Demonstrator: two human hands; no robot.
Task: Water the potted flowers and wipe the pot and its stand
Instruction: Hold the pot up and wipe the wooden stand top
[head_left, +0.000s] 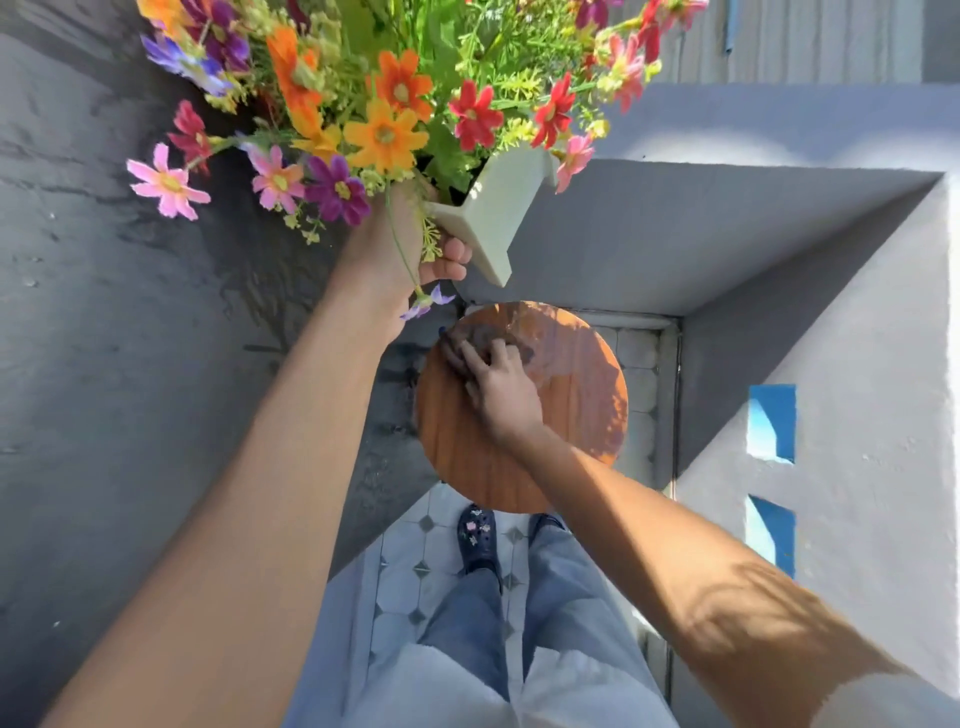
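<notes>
We judge the stand (571, 415) wipe in hand: left hand (410, 249) grips the lifted pot (493, 213), right hand (498, 384) presses the cloth (467, 338); next, set the pot back.

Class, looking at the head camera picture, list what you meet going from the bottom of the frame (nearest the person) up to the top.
Jeans → dark shoe → round wooden stand → right hand pressing a dark cloth → left hand gripping the pale pot → flowers.
</notes>
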